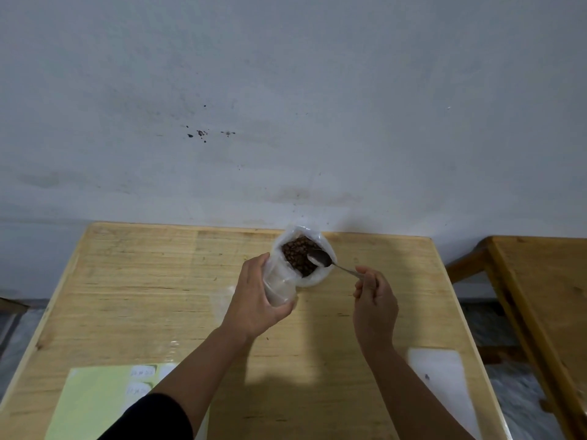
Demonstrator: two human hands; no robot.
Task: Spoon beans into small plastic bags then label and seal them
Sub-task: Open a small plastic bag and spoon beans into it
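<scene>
Against a stained grey wall (286, 90), the wooden desk (143, 281) carries an open bag of brown beans (297, 255) near its far edge. Just beside it, the left hand (257, 300) grips a small clear plastic bag (279, 285). The right hand (374, 300) pinches a metal spoon (320, 258), whose bowl lies over the beans.

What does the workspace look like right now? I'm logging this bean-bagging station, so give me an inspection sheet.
Surface: wooden table, against a stained wall.
Job's things: open bag of beans; spoon bowl over the beans; small plastic bag; label sheet.
Clutter: white sheet near the right edge.
Grippers: left hand holds the small bag; right hand pinches the spoon handle.
Cables: nothing seen.
Surroundings: second wooden table to the right.
</scene>
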